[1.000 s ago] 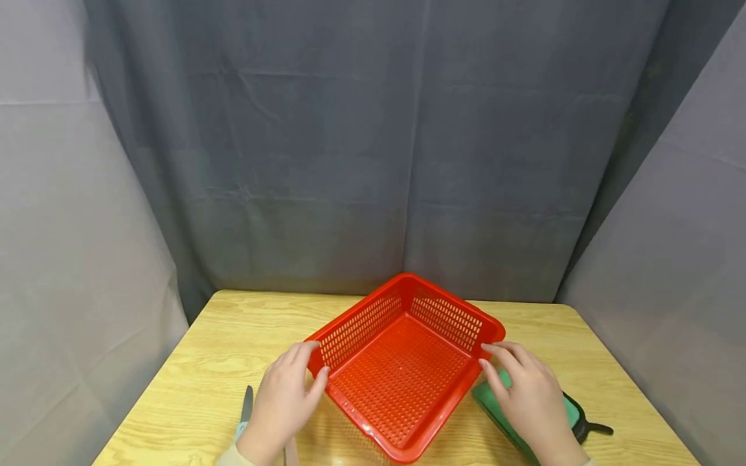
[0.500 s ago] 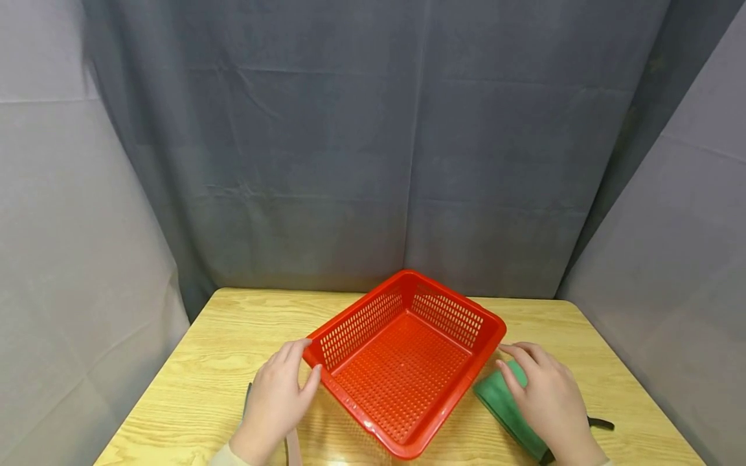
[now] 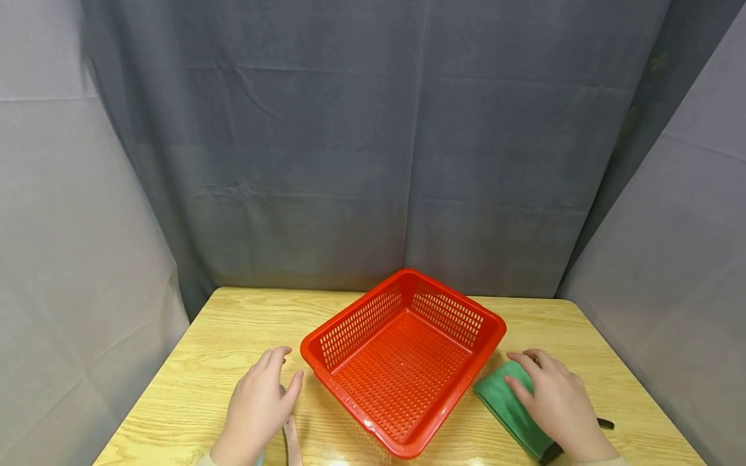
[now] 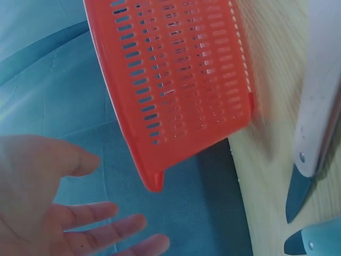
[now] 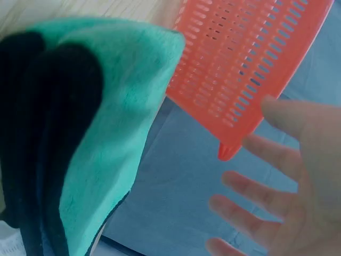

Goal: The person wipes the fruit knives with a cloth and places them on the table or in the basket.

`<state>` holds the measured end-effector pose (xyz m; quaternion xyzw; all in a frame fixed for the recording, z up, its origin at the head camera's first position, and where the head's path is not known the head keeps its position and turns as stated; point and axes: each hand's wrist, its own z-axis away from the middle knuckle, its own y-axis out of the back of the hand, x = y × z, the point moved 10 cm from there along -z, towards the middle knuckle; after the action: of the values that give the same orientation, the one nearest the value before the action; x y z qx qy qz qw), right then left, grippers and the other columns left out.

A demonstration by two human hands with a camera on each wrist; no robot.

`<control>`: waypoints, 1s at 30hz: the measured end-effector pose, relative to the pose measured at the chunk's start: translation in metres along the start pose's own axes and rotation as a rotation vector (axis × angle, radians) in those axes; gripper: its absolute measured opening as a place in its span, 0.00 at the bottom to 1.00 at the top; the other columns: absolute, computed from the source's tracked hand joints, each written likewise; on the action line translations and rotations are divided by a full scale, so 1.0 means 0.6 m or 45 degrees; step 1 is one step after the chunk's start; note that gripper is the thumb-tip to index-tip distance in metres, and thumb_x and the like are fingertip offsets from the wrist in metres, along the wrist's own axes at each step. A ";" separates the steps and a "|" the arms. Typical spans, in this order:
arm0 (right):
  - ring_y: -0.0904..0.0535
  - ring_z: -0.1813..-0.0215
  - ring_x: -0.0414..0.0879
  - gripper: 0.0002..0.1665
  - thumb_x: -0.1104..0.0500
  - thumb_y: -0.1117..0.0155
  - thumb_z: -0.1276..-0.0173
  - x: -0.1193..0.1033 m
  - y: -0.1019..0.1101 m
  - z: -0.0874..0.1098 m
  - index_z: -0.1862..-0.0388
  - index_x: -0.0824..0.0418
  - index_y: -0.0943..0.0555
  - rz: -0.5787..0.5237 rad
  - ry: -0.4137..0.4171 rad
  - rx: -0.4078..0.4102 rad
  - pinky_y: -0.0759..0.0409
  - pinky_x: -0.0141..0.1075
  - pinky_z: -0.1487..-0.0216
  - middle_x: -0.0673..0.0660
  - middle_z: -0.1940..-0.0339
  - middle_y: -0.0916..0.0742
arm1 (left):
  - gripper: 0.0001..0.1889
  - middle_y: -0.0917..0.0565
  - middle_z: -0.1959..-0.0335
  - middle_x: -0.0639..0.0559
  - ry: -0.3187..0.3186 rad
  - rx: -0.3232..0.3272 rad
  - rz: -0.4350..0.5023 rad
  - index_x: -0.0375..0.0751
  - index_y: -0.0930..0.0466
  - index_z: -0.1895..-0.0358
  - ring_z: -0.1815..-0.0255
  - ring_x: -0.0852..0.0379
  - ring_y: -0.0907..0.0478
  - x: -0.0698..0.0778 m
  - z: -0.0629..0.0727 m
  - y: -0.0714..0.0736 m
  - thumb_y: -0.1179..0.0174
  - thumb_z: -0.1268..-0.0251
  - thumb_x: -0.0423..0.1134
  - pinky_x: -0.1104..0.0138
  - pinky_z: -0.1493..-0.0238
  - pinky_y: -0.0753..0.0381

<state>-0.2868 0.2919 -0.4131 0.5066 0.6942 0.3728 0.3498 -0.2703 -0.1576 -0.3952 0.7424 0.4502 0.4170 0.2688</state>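
A red plastic basket (image 3: 402, 369) with slotted walls stands turned cornerwise on the table, nothing inside it. My left hand (image 3: 253, 408) hovers left of the basket's near-left corner, fingers relaxed and apart from the rim. Below that hand lies a knife with a pale pink handle (image 3: 292, 440); its dark blade (image 4: 299, 193) shows in the left wrist view. A teal handle (image 4: 325, 240) lies beside it, mostly hidden in the head view. On the other side my right hand (image 3: 556, 408) is over a folded green cloth (image 3: 507, 401) with black edging, holding nothing.
The wooden table (image 3: 245, 323) has its far edge close to a grey curtain (image 3: 303, 162). Pale cloth walls (image 3: 76, 259) flank both sides. A black strap (image 3: 606, 424) sticks out right of the right hand.
Both hands have drawn away from the basket's corners, the left to the left and the right to the right. The basket has stayed almost in place.
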 end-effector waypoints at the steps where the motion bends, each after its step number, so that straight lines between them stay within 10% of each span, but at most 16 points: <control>1: 0.16 0.53 0.64 0.26 0.48 0.23 0.39 0.001 -0.006 0.000 0.43 0.54 0.15 0.007 0.005 -0.039 0.18 0.62 0.61 0.65 0.47 0.15 | 0.22 0.14 0.54 0.44 0.012 -0.020 -0.003 0.37 0.20 0.43 0.66 0.50 0.17 -0.003 0.001 -0.002 0.28 0.37 0.43 0.52 0.63 0.16; 14: 0.19 0.45 0.66 0.34 0.38 0.23 0.41 0.016 -0.049 0.002 0.38 0.48 0.18 -0.023 0.086 -0.303 0.20 0.64 0.59 0.63 0.39 0.18 | 0.22 0.14 0.51 0.44 0.111 -0.261 -0.055 0.37 0.20 0.43 0.58 0.44 0.15 -0.033 0.021 -0.034 0.31 0.34 0.45 0.49 0.58 0.15; 30: 0.28 0.33 0.76 0.52 0.26 0.29 0.44 0.043 -0.106 0.009 0.29 0.55 0.24 -0.171 0.063 -0.595 0.26 0.73 0.50 0.70 0.28 0.26 | 0.21 0.14 0.56 0.44 0.053 -0.338 -0.126 0.36 0.19 0.46 0.62 0.48 0.15 -0.040 0.041 -0.063 0.30 0.35 0.45 0.53 0.64 0.15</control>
<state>-0.3162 0.3046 -0.4738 0.3554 0.6296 0.5116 0.4643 -0.2717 -0.1627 -0.4458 0.6685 0.4326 0.4745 0.3752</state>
